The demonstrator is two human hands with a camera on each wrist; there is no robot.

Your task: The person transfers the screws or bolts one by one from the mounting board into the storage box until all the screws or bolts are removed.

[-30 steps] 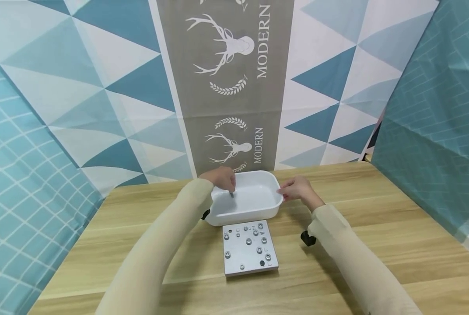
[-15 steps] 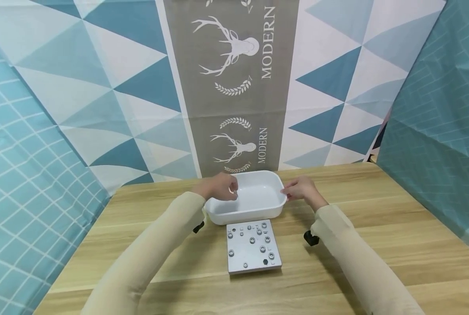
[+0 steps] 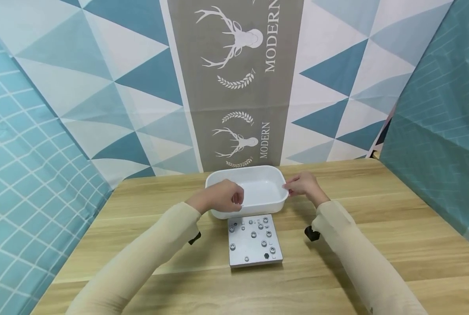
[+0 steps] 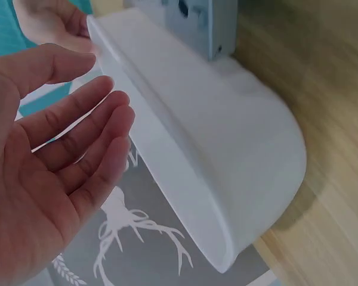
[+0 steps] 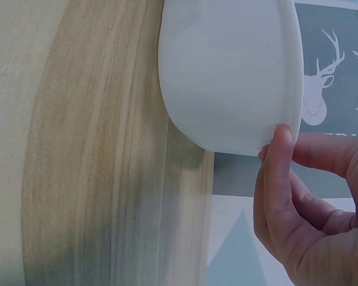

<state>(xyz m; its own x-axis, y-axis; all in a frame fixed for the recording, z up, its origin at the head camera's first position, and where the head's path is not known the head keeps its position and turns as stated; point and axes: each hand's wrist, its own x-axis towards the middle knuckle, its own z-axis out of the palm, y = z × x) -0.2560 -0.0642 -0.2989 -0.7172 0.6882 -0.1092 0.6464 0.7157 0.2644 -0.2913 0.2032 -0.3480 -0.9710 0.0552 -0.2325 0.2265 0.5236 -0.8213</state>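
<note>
My left hand (image 3: 222,196) hovers over the near left part of a white plastic tub (image 3: 254,211). In the left wrist view, its fingers are loosely bent, with the thumb (image 4: 71,64) apart from the index finger and nothing visible between them. My right hand (image 3: 303,185) pinches the tub's right rim; the right wrist view shows the thumb (image 5: 280,149) against the outer wall. In front of the tub lies a square silver metal plate (image 3: 250,251) with several socket-head screws (image 3: 253,234) and a dark hexagonal spot near its front right corner. The left hand hides part of the tub's inside.
Everything stands on a wood-grain table (image 3: 171,280). A patterned cloth (image 3: 242,100) hangs behind the tub, with blue cloth (image 3: 22,131) along the left and teal cloth (image 3: 439,144) along the right. A black camera piece (image 3: 311,233) sits under the right wrist.
My left hand has risen from inside the tub and come back toward the near rim. The small dark piece seen beneath its fingertips earlier no longer shows. My right hand stays on the rim.
</note>
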